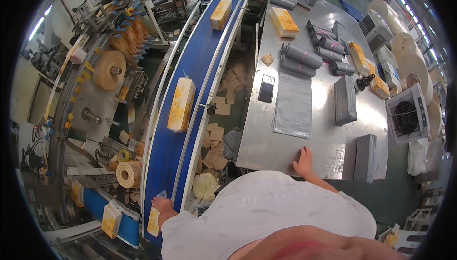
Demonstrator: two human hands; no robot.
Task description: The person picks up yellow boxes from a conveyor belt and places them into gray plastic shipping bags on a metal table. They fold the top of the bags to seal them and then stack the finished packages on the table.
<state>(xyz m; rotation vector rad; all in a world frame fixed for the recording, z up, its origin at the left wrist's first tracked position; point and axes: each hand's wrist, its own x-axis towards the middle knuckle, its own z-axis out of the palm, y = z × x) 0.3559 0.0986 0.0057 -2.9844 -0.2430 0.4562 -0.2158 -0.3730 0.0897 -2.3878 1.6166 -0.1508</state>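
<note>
We see the left hand (163, 206) at the near end of the blue conveyor belt (200, 65), resting on a yellow wrapped pack (153, 222) that lies at the belt's lower edge. The fingers curl over the pack's top end; from this angle we cannot tell whether they grip it or only lie on it. A second yellow pack (181, 105) sits further up the belt, lying lengthwise, and a third pack (221, 13) rides near the far end.

The right hand (303, 161) lies flat on the near edge of the steel desk (323, 141), fingers together and extended, holding nothing. Just beyond it lies a flat stack of grey plastic bags (293, 103), spread open on the desk surface. A dark phone (266, 88) lies beside the stack's left edge. Several rolled grey bags (301, 55) lie further back, and two grey wrapped bundles (345, 100) rest to the right.

Left of the belt, a brown tape roll (109, 70) is mounted on the packing machine. Cardboard scraps (216, 141) litter the gap between belt and desk.
</note>
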